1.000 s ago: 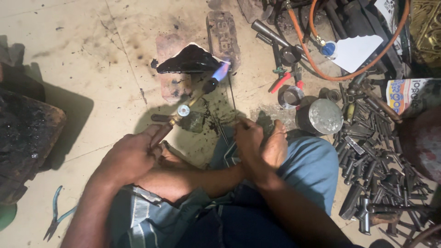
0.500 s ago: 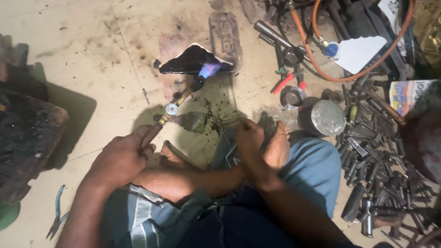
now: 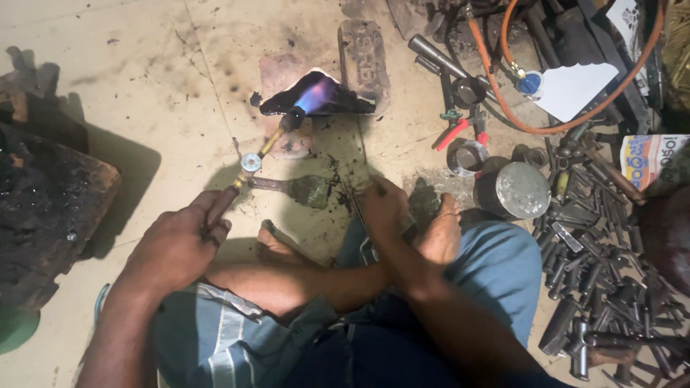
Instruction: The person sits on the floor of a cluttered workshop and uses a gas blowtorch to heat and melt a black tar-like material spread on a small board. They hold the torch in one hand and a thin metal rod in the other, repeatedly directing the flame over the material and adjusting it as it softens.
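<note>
- The left hand (image 3: 180, 244) is closed in a fist round the handle end of a gas torch (image 3: 262, 147); the grip sits behind the round valve knob, well back from the flame.
- The torch runs from that fist up and away to its nozzle, where a blue flame (image 3: 316, 93) plays on a dark, curled piece of sheet metal (image 3: 327, 104) lying on the floor.
- Handling judgement, torch: stiff, slim and light enough for one hand. The nozzle end is likely hot; hold is sound only at the handle, behind the knob.
- Handling judgement, sheet metal: thin, rigid, with sharp-looking edges, and hot under the flame. It is not fit for bare fingers; I would take it with pliers at the edge farthest from the torch nozzle.
- The right hand (image 3: 384, 208) rests fingers-down on the floor beside the person's bare foot (image 3: 442, 233), nearer the person than the torch nozzle; it appears to pinch a thin rod, but I cannot tell for certain.
- A flat, grimy tool (image 3: 298, 189) lies on the floor just under the torch shaft.
- Right of the torch nozzle lie red-handled pliers (image 3: 460, 129), a round metal tin (image 3: 521, 190), an orange hose (image 3: 568, 118), and farther right a heap of dark metal tools (image 3: 611, 273).
</note>
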